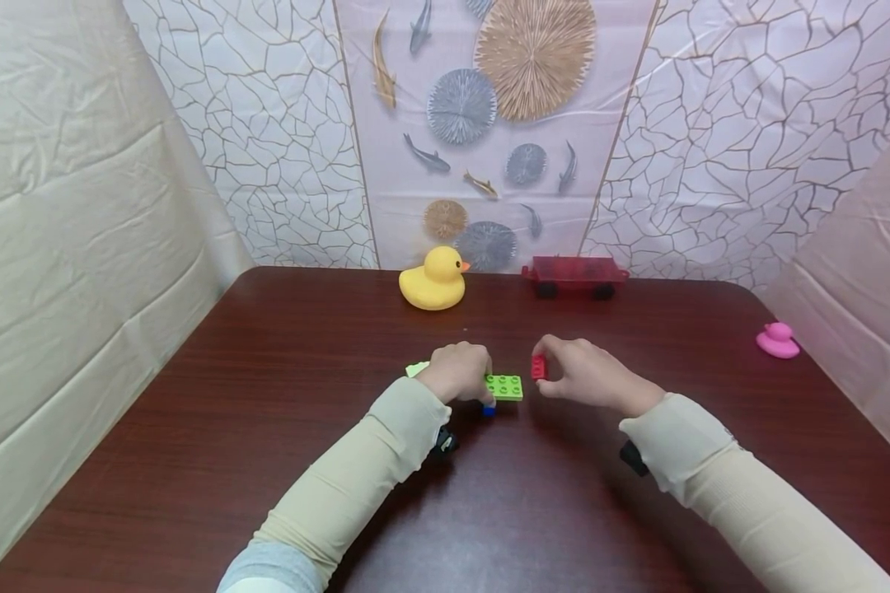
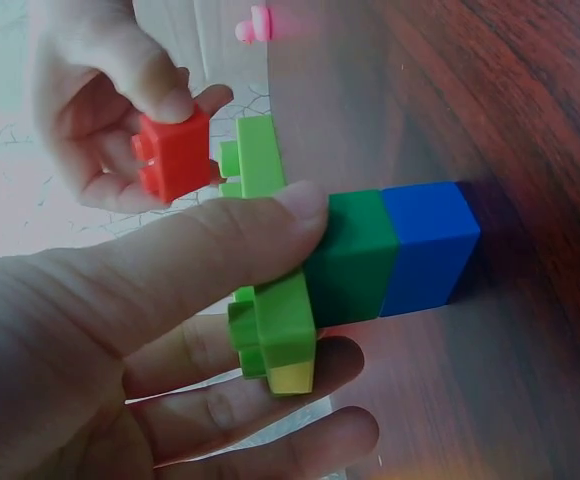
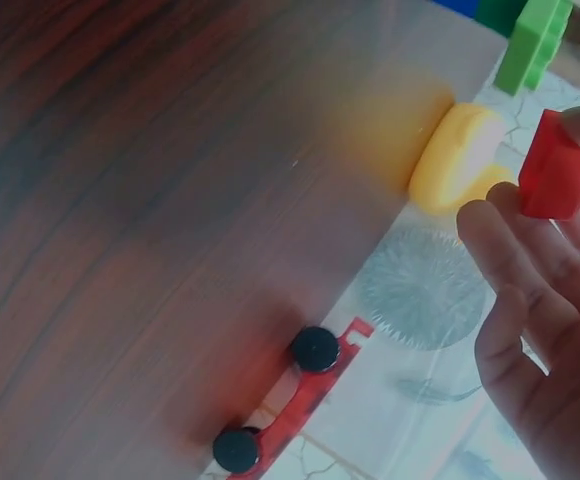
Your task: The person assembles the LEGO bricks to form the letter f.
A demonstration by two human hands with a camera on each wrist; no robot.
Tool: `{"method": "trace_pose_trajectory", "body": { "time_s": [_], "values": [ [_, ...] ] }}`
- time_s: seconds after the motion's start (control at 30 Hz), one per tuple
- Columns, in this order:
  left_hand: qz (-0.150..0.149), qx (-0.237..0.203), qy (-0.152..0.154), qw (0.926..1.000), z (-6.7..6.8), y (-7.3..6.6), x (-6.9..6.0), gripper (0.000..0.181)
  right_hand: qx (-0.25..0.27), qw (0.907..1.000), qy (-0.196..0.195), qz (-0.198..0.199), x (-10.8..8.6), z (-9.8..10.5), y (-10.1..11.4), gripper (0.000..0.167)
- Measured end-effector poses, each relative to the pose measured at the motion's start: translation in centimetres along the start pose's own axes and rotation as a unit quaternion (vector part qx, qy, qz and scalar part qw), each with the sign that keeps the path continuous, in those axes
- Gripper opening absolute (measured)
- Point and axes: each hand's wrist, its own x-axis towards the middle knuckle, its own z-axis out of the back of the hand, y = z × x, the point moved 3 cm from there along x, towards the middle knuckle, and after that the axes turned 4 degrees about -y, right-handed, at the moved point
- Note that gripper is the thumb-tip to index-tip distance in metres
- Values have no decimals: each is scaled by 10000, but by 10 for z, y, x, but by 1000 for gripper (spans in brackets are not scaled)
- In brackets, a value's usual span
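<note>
My left hand (image 1: 456, 372) grips a small stack of toy building bricks, thumb on one side and fingers on the other. On top of the stack is a long light green brick (image 1: 508, 387), studs up. Below it come a dark green brick (image 2: 355, 250) and a blue brick (image 2: 432, 243), seen in the left wrist view. The blue brick stands at or just above the tabletop; I cannot tell which. A red brick (image 1: 538, 367) is pinched between the thumb and fingers of my right hand (image 1: 589, 375), just right of the light green brick and apart from it.
A yellow rubber duck (image 1: 432, 284) sits at the table's back edge. To its right stands a red toy wagon (image 1: 574, 272) with black wheels. A pink duck (image 1: 777, 341) is near the right edge of the dark brown table (image 1: 267, 346). Patterned cloth (image 1: 282, 123) hangs behind.
</note>
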Motion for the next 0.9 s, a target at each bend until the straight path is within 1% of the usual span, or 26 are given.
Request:
{"method": "trace_pose_trajectory", "body": {
  "time_s": [0.13, 0.27, 0.4, 0.53, 0.67, 0.9],
  "values": [
    [13, -89, 42, 10000, 0, 0, 0, 24, 156, 9997, -116, 168, 1, -1, 8, 35],
    [24, -165, 88, 9998, 0, 1, -1, 28, 234, 9977, -380, 516, 3, -4, 15, 35],
    [-2, -175, 41, 9998, 0, 2, -1, 28, 269, 9948, -600, 783, 5, -7, 22, 36],
    [-42, -175, -17, 9998, 0, 2, -1, 26, 328, 9943, -633, 795, 7, -12, 27, 35],
    [-13, -165, -33, 9999, -1, 3, 0, 26, 431, 9951, -572, 676, 10, -17, 30, 35],
    [19, -185, -42, 9998, -1, 3, 0, 29, 401, 9959, -517, 618, 12, -21, 35, 38]
  ]
}}
